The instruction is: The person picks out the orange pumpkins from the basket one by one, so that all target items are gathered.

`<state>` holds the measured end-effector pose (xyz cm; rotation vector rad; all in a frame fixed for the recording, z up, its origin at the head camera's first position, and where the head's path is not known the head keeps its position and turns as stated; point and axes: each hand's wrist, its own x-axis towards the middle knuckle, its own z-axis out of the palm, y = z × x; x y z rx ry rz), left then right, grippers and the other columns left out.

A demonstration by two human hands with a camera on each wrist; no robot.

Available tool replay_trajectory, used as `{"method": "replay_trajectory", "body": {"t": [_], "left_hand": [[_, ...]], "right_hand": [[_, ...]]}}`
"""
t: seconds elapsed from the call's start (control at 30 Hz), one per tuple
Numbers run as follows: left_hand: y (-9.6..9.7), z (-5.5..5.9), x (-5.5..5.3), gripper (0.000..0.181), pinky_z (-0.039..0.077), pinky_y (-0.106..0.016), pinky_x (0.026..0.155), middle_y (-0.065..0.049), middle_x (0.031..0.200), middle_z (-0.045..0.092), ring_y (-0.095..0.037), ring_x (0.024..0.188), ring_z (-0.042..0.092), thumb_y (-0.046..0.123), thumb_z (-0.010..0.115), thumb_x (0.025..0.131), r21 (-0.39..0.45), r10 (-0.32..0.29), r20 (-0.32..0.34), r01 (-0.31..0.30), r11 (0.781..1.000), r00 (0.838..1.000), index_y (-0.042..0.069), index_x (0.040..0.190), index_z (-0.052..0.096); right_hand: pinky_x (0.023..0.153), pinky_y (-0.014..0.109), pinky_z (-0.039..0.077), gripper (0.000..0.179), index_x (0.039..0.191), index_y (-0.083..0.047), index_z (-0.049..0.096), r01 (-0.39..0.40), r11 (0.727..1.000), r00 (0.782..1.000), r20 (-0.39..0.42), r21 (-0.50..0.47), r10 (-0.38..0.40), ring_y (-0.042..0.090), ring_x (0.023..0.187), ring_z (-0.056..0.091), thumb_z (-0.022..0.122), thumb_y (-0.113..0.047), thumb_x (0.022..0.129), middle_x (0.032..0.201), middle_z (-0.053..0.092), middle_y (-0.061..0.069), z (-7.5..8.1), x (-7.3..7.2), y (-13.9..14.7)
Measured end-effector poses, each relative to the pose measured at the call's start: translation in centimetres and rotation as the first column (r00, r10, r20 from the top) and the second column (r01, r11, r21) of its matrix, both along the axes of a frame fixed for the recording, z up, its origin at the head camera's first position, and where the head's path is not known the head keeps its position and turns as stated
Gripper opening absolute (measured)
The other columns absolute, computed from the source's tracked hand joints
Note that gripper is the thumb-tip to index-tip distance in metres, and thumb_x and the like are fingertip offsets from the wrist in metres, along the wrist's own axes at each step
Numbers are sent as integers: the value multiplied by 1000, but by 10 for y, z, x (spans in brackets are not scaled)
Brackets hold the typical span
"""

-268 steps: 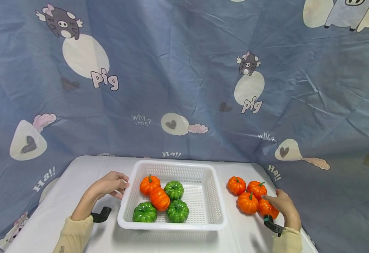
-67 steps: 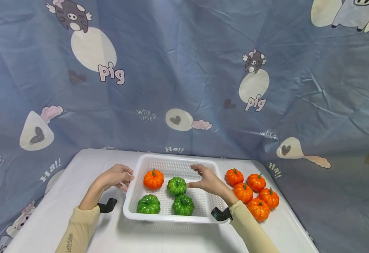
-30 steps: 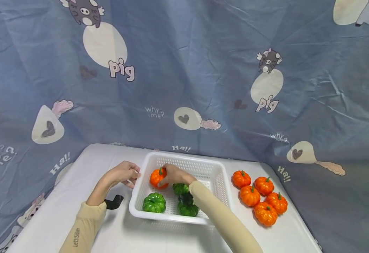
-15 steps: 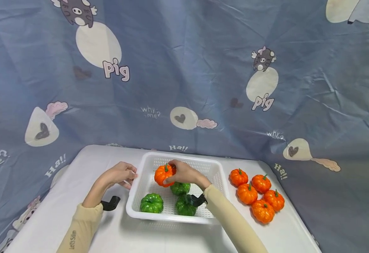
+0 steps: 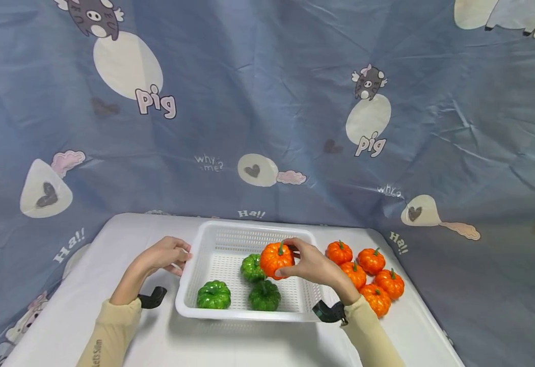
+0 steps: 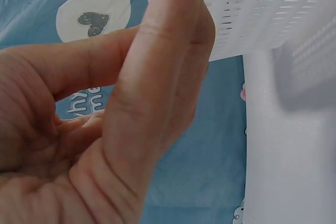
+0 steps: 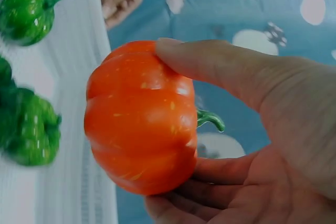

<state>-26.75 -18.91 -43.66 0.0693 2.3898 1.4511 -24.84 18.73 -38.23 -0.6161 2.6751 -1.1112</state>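
Note:
My right hand (image 5: 311,262) grips a small orange pumpkin (image 5: 275,260) with a green stem, above the right half of a white perforated basket (image 5: 244,315). The right wrist view shows the thumb across one side of the orange pumpkin (image 7: 142,119) and fingers on the other. Green pumpkins lie in the basket: one at front left (image 5: 214,294), another at front centre (image 5: 265,295), and a third behind it (image 5: 252,267), partly hidden. My left hand (image 5: 164,256) holds the basket's left rim with bent fingers. In the left wrist view its fingertips are out of frame.
Several orange pumpkins (image 5: 371,261) sit in a group on the white table (image 5: 244,346), right of the basket. A blue patterned cloth (image 5: 286,102) hangs behind the table.
First another orange pumpkin left the basket for the group on the right. Then my right hand took the one at the back left, lifted it and moved right. My left hand stays at the rim.

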Motion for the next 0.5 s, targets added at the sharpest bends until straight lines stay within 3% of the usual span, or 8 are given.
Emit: {"method": "replay_trajectory", "body": {"t": [0.13,0.27,0.5], "left_hand": [[-1,1,0,42,62,-35,67,-18,96,64,-19,78,65,7,54,91,7,-2,-4,3,1000,1000,-17,125,47],[-1,1,0,41,62,-36,67,-17,96,65,-19,77,65,7,54,91,15,-6,-5,6,1000,1000,-16,124,49],[0,4,2,41,62,-36,67,-18,95,65,-19,77,64,7,54,91,11,-31,-11,31,999,999,-18,123,48]], "right_hand": [[99,46,51,77,135,-3,48,97,995,995,-6,-23,-97,35,124,54,83,-31,72,131,56,13,-1,16,33],[98,45,52,82,138,-3,46,203,979,979,-32,11,-203,34,122,55,84,-34,72,132,57,16,-2,32,71],[97,50,50,84,139,3,40,372,924,928,-8,87,-373,40,120,54,79,-39,77,137,50,25,-12,59,145]]}}
